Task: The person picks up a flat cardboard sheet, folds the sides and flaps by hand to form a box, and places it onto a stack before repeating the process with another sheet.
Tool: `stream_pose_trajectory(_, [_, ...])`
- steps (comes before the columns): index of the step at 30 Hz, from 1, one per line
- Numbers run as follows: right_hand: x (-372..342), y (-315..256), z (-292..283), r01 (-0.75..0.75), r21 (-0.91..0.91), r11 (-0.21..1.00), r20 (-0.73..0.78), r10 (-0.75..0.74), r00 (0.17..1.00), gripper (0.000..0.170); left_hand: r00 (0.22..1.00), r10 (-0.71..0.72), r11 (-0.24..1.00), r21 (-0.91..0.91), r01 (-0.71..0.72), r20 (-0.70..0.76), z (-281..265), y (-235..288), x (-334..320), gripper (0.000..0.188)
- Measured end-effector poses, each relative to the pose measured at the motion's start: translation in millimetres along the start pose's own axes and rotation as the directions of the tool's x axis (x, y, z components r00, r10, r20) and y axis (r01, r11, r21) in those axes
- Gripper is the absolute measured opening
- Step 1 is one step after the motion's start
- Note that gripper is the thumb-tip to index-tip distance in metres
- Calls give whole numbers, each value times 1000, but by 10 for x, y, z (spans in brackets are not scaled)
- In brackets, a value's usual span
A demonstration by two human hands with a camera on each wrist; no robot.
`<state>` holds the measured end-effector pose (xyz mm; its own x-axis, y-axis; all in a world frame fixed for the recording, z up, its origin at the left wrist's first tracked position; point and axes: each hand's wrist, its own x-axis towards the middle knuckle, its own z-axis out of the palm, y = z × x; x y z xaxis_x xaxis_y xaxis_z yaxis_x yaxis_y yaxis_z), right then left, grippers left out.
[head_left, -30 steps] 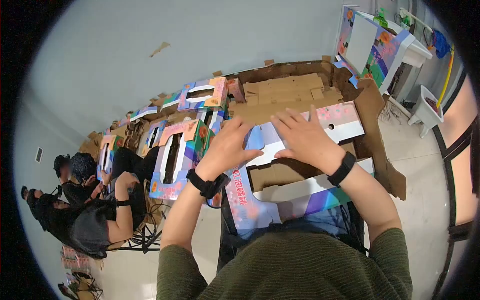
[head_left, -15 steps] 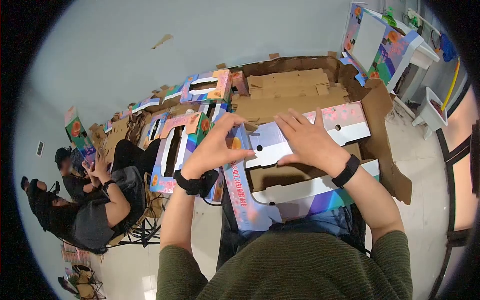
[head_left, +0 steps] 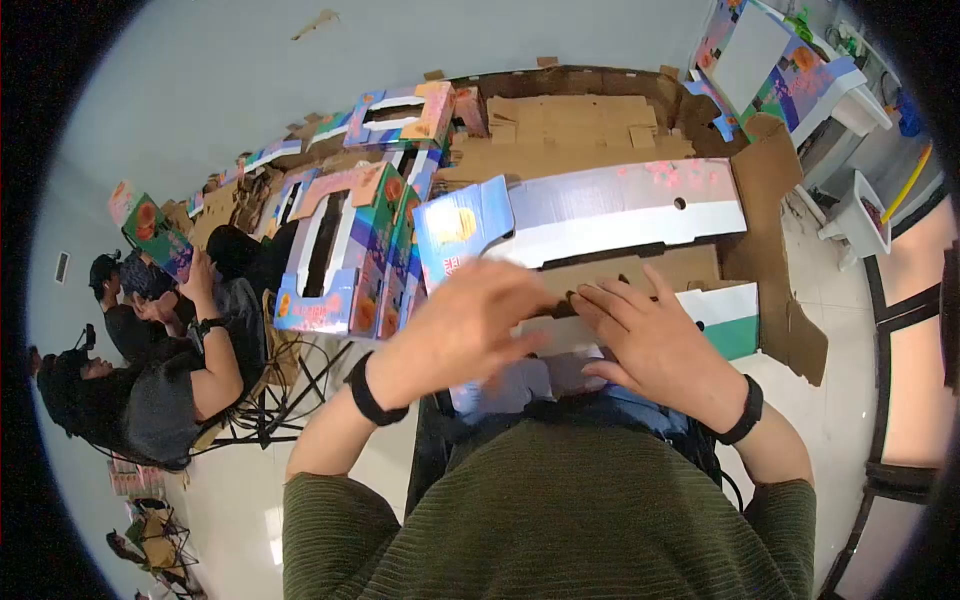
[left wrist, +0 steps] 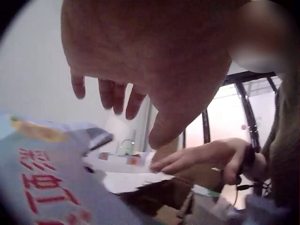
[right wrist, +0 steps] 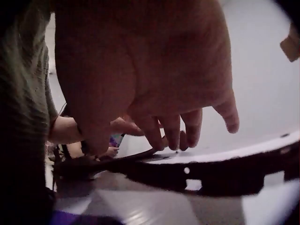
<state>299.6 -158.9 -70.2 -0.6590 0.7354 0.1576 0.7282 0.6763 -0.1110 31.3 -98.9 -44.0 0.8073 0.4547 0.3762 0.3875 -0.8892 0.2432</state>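
Observation:
A printed cardboard carton lies in front of me, its white-and-lilac far panel folded flat. At its left end stands a blue end panel with a fruit picture; red characters show on this panel in the left wrist view. Blurred over the near left corner, my left hand has its fingers extended and grips nothing. My right hand is over the carton's near side panel, fingers spread and fairly straight. In the right wrist view, the fingertips of the right hand come down close to the panel edge.
Finished-looking printed cartons with oval openings stand to the left. Behind lies a large brown cardboard tray, with a raised brown flap at the right. Other people sit at the left. A white basin stands at the right.
Both hands have left the far panel and come nearer my body. My left hand let go of the left end, which now stands higher. The near panel is largely covered by the hands.

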Motion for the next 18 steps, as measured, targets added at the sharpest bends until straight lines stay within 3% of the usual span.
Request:
stream_pose_trajectory(1, [-38, -17, 79, -21, -1, 1000, 6, 21, 1000, 80, 996, 94, 995, -21, -94, -8, 87, 78, -72, 40])
stream_pose_trajectory(4, [-49, 12, 257, -53, -4, 999, 12, 53, 999, 77, 953, 41, 989, -147, 4, 299, 219, 181, -177, 40])
stream_pose_trajectory(7, [-32, 53, 359, -60, 20, 998, 9, 60, 998, 78, 933, 35, 977, -207, 43, 358, 207, 140, -153, 35])
stream_pose_trajectory(10, [-37, 41, 421, -72, 39, 997, -18, 73, 997, 80, 959, 115, 942, -334, -23, 260, 277, 56, -196, 29])
stream_pose_trajectory(18, [-45, 36, 459, -79, 6, 997, -31, 79, 996, 84, 916, 162, 917, -398, -3, 368, 262, 46, -127, 23])
